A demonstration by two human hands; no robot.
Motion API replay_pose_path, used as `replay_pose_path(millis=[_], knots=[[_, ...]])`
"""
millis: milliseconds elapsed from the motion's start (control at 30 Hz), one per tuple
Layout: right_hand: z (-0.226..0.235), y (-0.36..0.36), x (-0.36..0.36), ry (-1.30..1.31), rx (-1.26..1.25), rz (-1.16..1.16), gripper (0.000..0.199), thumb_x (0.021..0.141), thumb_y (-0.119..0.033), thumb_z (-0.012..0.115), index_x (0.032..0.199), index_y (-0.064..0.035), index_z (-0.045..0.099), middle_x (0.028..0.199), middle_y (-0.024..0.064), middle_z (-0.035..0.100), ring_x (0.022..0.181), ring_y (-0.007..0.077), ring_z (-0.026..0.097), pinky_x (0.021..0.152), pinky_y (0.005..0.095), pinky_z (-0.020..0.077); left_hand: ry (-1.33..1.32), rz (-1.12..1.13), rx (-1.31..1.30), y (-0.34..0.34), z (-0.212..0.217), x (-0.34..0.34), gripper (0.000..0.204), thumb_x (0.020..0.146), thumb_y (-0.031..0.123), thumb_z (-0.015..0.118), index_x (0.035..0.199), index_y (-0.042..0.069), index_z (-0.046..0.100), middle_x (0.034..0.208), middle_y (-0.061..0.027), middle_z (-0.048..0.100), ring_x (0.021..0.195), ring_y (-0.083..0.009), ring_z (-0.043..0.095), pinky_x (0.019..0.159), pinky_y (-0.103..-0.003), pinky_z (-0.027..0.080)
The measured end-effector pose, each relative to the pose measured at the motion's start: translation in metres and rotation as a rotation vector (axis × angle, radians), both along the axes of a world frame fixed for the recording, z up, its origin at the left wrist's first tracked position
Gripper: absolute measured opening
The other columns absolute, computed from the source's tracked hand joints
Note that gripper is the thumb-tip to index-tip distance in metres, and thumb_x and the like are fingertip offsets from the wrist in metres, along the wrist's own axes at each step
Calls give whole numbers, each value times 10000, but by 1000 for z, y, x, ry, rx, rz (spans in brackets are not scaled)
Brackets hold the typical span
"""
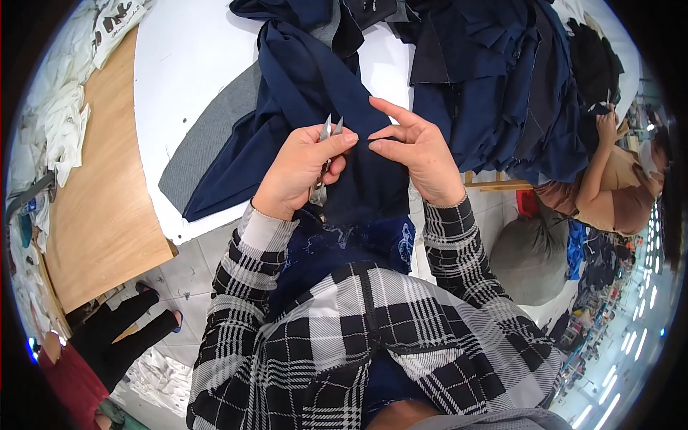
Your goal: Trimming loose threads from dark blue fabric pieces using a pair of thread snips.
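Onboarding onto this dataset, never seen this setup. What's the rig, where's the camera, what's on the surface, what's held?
There's no robot: these are a person's two bare hands. The single picture comes from the left of two fisheye cameras on that person's head, looking down, so straight edges bend near the rim. The checked sleeves are the person's own.

On the white tabletop lie navy cloth, a grey piece and, to the right, a navy pile.

The left hand holds small metal snips, blades pointing up. The right hand has thumb and finger close together by the cloth; I can't tell whether they pinch anything. The person at the right edge is someone else.
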State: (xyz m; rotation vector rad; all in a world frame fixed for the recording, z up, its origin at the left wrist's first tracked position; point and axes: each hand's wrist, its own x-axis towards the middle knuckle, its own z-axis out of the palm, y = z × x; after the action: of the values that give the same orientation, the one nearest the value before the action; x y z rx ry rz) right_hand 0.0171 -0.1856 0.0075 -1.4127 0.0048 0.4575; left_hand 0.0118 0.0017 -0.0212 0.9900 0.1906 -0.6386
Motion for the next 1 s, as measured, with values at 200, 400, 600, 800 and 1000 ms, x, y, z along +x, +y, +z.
replay_pose_path(millis=[200, 400, 600, 800, 1000], knots=[[-1, -4, 1, 0, -9, -33, 556, 779, 56, 619, 1302, 20, 434, 913, 78, 645, 824, 84, 601, 797, 178, 447, -269, 154, 325, 0, 8, -9, 164, 800, 161, 690, 874, 38, 611, 647, 35, 529, 547, -11, 440, 479, -157, 353], [0, -2, 1, 8, 23, -41, 531, 791, 48, 618, 1292, 24, 444, 887, 71, 646, 815, 83, 600, 782, 178, 447, -516, 103, 521, -9, 3, -17, 231, 745, 57, 723, 925, -1, 591, 726, 38, 527, 598, -9, 428, 531, -142, 352], [-2, -4, 0, -23, -57, -32, 527, 797, 34, 630, 1291, 20, 447, 843, 63, 649, 789, 78, 595, 762, 177, 448, -331, 108, 335, -4, 4, -14, 204, 758, 58, 715, 920, 5, 602, 696, 40, 528, 525, 7, 401, 454, -147, 295], [-4, 0, 0, -60, -123, -70, 529, 797, 32, 627, 1295, 8, 449, 829, 59, 645, 780, 80, 592, 755, 179, 446, -358, 88, 393, -3, 4, -18, 136, 778, 82, 704, 857, 9, 622, 626, 53, 514, 487, 7, 386, 434, -151, 275], [-6, 3, -2, -96, -79, -54, 400, 793, 42, 620, 1181, 12, 526, 835, 53, 629, 788, 70, 580, 744, 177, 440, -451, 111, 435, -8, 5, -19, 116, 795, 100, 685, 844, 11, 629, 626, 58, 521, 492, 10, 389, 439, -151, 273]])
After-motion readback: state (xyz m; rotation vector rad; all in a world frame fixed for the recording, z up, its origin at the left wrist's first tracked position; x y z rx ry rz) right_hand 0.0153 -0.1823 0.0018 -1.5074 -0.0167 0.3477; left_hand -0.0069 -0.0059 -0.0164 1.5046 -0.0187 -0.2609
